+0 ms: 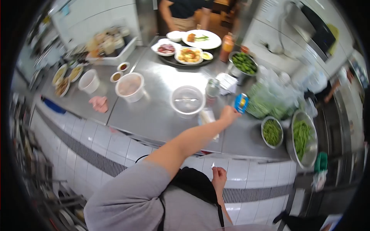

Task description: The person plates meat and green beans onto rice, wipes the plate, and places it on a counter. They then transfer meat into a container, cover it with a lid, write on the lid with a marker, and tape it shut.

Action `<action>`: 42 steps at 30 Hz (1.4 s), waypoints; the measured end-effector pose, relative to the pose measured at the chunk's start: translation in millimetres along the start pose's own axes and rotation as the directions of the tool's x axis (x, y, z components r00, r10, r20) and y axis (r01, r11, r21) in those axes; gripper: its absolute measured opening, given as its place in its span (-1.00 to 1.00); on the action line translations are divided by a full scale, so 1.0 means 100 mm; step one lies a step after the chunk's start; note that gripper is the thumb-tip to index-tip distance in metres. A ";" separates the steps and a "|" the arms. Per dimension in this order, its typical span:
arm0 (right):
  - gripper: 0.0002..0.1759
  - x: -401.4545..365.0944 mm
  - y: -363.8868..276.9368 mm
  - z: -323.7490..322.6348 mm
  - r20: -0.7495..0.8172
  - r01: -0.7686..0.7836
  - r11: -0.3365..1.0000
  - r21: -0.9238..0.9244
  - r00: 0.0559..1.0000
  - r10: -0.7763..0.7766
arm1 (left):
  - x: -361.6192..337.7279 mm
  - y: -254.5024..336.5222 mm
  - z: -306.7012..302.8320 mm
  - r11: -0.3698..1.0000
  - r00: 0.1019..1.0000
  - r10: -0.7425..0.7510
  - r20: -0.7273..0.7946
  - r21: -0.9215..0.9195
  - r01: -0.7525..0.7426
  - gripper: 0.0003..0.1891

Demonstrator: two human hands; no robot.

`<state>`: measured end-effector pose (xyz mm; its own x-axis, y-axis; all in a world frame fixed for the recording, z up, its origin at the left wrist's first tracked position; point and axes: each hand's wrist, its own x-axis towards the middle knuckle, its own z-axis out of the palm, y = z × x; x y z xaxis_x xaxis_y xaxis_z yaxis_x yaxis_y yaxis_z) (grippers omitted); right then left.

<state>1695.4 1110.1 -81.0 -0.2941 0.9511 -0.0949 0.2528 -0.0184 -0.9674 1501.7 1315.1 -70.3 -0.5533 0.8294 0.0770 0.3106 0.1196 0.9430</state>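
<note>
My left arm reaches across the steel counter, and my left hand (pixel 230 114) grips the near edge of a small blue packet (pixel 241 103) with a yellow patch on it. Nearer my body, below the counter edge, my right hand (pixel 219 174) is closed in a pinch around a small whitish piece (pixel 213 164), too small to name. Left of the packet a clear plastic tub (pixel 187 110) has a shiny utensil across it. A glass jar (pixel 212 87) and a white paper slip (pixel 227 83) are close to my left hand.
Bowls of green vegetables (pixel 272 133) and bagged greens (pixel 266 98) line the right side. A black tray (pixel 169 60) of dishes stands at the back, before another person (pixel 185 13). Tubs (pixel 130 87) and a pink cloth (pixel 99 104) lie left. A drain grate crosses the floor.
</note>
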 end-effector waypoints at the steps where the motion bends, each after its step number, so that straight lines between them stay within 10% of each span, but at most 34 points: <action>1: -0.82 0.00 -0.05 -0.01 -0.024 -0.040 0.999 0.016 0.999 0.041 | -0.01 0.04 0.00 1.000 1.000 0.003 -0.012 0.015 -0.003 -0.77; 11: -0.80 0.10 0.38 -0.13 -0.040 -0.154 0.988 0.033 0.987 0.155 | 0.08 -0.06 -0.06 0.948 0.994 -0.097 -0.045 0.301 0.106 -0.84; 13: -0.81 0.07 0.31 -0.11 -0.002 -0.199 0.976 0.091 0.980 0.200 | -0.10 0.19 -0.36 0.999 0.988 0.044 0.151 0.006 -0.046 -0.77; 18: -0.86 0.12 0.11 0.21 0.138 -0.229 0.931 0.284 0.971 0.196 | -0.46 0.39 -1.67 0.934 0.986 0.168 -0.017 -0.316 -0.165 -0.76; 21: -0.89 0.30 -0.13 0.69 0.344 0.263 0.960 0.095 0.896 -0.279 | -0.92 0.22 -2.90 0.908 0.978 0.065 -0.200 -0.393 -0.141 -0.79; 25: -0.92 0.37 -1.08 1.81 0.680 0.483 0.874 0.048 0.625 -0.383 | -1.70 -0.24 -4.40 0.873 0.745 -0.260 -0.615 -0.479 -0.090 -0.75; 29: -0.91 0.31 -2.14 3.74 0.767 0.747 0.573 0.338 0.134 -0.628 | -2.56 -0.87 -6.03 0.767 0.334 -0.333 -0.882 -0.459 -0.448 -0.53; 36: -0.88 -0.37 -2.36 6.43 0.837 0.500 0.785 0.365 0.194 -0.512 | -3.34 -1.27 -7.66 0.881 -0.081 -0.299 -0.951 -0.242 -0.407 -0.49; 42: -0.89 -0.57 -2.21 7.09 0.785 0.732 0.642 0.229 0.251 -0.566 | -3.49 -1.89 -8.10 0.870 -0.039 -0.389 -0.920 -0.353 -0.345 -0.50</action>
<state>1002.8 841.2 -28.6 -0.9406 0.0065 0.3395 -0.2644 0.6135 -0.7442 1009.6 561.1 -13.4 -0.8105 -0.5812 -0.0721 0.1877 -0.3745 0.9080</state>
